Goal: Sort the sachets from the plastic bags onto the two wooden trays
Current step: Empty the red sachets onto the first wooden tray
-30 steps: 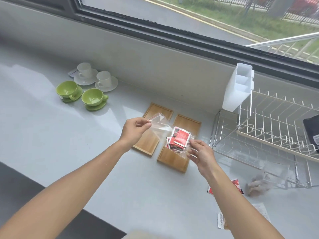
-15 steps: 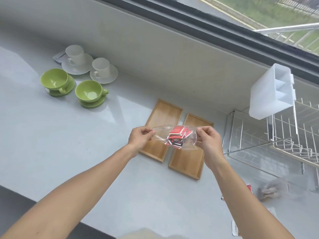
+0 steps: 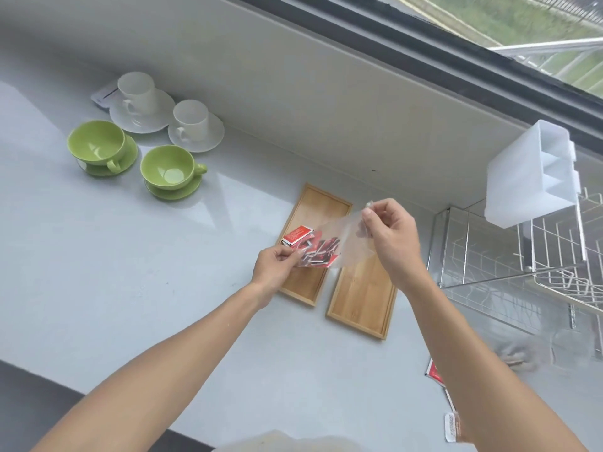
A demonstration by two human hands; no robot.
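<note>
Two flat rectangular bamboo trays, left tray (image 3: pixel 316 213) and right tray (image 3: pixel 362 296), lie side by side; above them one clear plastic bag (image 3: pixel 346 243) of glossy red sachets (image 3: pixel 311 247), pinched by left hand (image 3: pixel 274 267) and right hand (image 3: pixel 390 238); two green cups (image 3: pixel 169 166), two white.

Tilted plastic bag (image 3: pixel 350 243) between hands

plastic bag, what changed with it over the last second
The right hand raised its end of the plastic bag, tipping it; red sachets slid toward the left hand, one poking out over the left tray. Both hands keep gripping; right tray unchanged.
</note>
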